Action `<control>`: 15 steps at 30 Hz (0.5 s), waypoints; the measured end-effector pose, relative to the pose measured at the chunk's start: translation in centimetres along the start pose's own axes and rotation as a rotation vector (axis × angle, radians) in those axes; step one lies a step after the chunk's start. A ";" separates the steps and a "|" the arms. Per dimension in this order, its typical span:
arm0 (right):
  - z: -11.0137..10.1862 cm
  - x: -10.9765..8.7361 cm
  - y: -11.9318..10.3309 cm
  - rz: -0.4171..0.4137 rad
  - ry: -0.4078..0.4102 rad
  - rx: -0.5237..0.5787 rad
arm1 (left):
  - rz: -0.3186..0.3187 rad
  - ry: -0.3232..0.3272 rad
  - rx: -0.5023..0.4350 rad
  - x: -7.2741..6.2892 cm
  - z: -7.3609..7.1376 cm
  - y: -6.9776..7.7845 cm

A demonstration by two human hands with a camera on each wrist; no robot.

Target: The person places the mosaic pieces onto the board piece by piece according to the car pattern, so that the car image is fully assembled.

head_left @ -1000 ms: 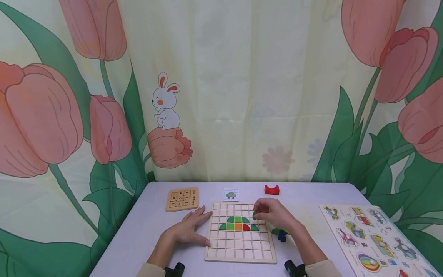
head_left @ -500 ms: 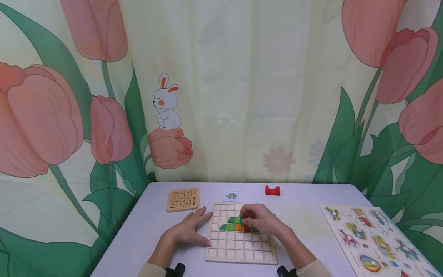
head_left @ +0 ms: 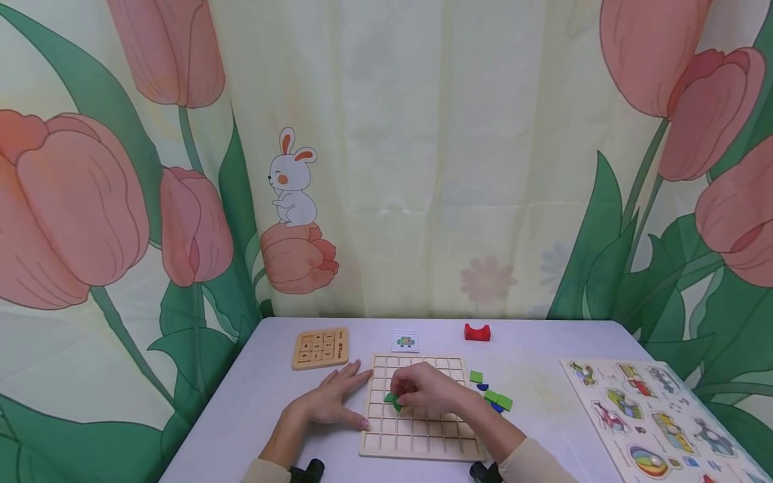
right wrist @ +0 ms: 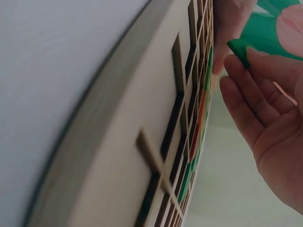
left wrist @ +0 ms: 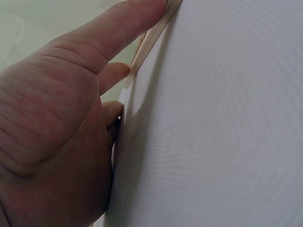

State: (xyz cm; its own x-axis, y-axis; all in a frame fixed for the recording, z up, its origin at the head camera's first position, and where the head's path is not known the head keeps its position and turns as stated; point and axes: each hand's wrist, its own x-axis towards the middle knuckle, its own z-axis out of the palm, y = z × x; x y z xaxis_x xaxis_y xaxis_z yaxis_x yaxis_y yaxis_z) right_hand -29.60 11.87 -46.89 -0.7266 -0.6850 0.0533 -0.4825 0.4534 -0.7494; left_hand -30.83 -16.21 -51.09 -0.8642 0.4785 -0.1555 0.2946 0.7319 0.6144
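Note:
My right hand is above the left half of a wooden grid board, pinching a small green block between thumb and fingertips. In the right wrist view that block is held off the board and shows a pointed corner. Another green piece sits in a cell just left of it; red, orange and green pieces in the grid are mostly hidden under the hand in the head view. My left hand lies with fingers spread, its thumb and fingertips touching the board's left edge.
Loose green blocks and blue pieces lie right of the board. Behind it are a small pattern card and a red notched block. A wooden number puzzle is back left, a picture sheet right.
My right hand has moved left across the board with the green block, from its right edge to the left half, uncovering the loose blocks. The left hand stays put.

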 end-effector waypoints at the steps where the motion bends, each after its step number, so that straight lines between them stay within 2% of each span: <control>1: 0.1 0.2 -0.2 -0.009 -0.005 -0.008 | 0.002 -0.001 0.000 0.0 0.0 0.0; 3: 0.3 0.6 -0.5 -0.026 -0.009 -0.027 | 0.007 0.001 0.004 -0.1 -0.1 0.1; 7: 0.7 1.0 -1.0 0.000 -0.022 -0.035 | 0.009 0.004 0.005 -0.1 -0.1 0.1; 15: 1.3 1.7 -0.8 0.025 -0.071 -0.060 | 0.017 0.002 0.013 -0.1 -0.1 0.0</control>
State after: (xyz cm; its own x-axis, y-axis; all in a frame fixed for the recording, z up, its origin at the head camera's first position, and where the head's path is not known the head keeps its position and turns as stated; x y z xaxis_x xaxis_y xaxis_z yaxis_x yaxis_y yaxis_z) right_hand -29.79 9.63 -47.08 -0.7031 -0.7110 -0.0135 -0.4947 0.5027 -0.7089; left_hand -30.73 -16.27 -50.99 -0.8600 0.4897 -0.1439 0.3142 0.7301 0.6068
